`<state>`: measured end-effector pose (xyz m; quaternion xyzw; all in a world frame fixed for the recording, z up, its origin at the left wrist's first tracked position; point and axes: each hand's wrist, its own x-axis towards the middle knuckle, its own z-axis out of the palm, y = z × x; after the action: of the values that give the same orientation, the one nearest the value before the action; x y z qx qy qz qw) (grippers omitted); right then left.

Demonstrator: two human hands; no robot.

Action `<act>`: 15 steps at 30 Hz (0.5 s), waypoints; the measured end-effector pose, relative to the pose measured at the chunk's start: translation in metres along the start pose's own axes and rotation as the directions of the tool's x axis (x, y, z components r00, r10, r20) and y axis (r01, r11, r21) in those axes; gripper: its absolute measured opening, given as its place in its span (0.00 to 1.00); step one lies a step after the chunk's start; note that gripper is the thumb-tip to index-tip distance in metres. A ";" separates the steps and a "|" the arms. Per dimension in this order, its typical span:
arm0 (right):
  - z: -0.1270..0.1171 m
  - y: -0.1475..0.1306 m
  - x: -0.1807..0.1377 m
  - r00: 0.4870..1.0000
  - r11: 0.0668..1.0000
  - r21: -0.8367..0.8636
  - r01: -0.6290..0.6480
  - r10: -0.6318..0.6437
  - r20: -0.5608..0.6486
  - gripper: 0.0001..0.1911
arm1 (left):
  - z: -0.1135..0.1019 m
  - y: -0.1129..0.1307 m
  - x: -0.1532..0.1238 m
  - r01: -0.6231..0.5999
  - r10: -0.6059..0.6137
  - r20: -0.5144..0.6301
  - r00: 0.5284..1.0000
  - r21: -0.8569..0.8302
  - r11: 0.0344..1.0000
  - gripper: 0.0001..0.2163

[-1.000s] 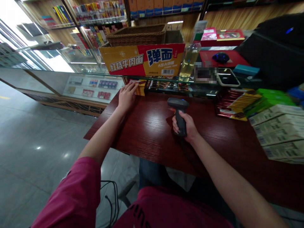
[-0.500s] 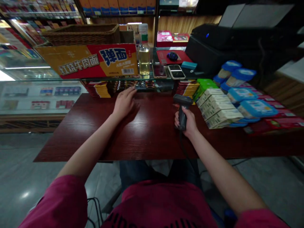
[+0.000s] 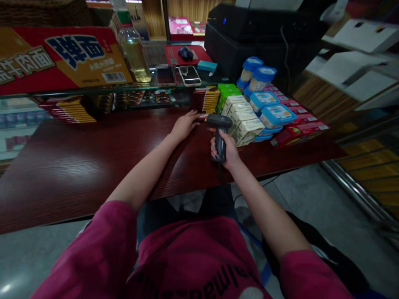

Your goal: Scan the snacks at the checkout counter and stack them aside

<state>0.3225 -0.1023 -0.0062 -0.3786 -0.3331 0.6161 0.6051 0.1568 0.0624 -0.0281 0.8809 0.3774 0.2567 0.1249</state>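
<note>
My right hand (image 3: 227,150) grips the handle of a dark barcode scanner (image 3: 219,128), held upright over the dark red wooden table (image 3: 77,158). My left hand (image 3: 183,124) lies with fingers stretched forward on the table, its fingertips at the foot of a red and yellow stack of flat boxes (image 3: 205,99) under the glass counter. Cream cartons (image 3: 241,120) lie just right of the scanner.
Blue-lidded tubs (image 3: 268,114) and red packs (image 3: 296,128) crowd the table's right end. On the glass counter stand a large noodle carton (image 3: 59,58), an oil bottle (image 3: 134,50), phones (image 3: 189,75) and a black machine (image 3: 249,33). More flat box stacks (image 3: 71,112) sit under the glass at left.
My left hand slid rightward along the table's back edge, from the left stacks to the stack by the scanner. The view swung right. The scanner stayed in my right hand.
</note>
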 end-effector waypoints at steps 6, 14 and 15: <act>0.007 0.000 0.002 0.998 0.999 -0.022 -0.036 0.037 0.051 0.26 | -0.031 -0.005 -0.040 0.001 0.003 -0.030 1.000 0.150 0.989 0.17; 0.059 0.017 0.024 0.945 0.987 -0.066 -0.146 0.159 0.287 0.24 | -0.081 -0.041 -0.091 0.323 -0.418 -0.289 0.861 -0.322 0.890 0.10; 0.066 0.021 0.027 0.935 0.985 -0.078 -0.155 0.172 0.310 0.24 | -0.083 -0.046 -0.096 0.353 -0.482 -0.257 0.837 -0.420 0.836 0.10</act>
<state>0.2551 -0.0731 0.0062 -0.3175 -0.4087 0.7079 0.4807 0.0279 0.0260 -0.0115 0.6768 0.5266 0.4402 0.2661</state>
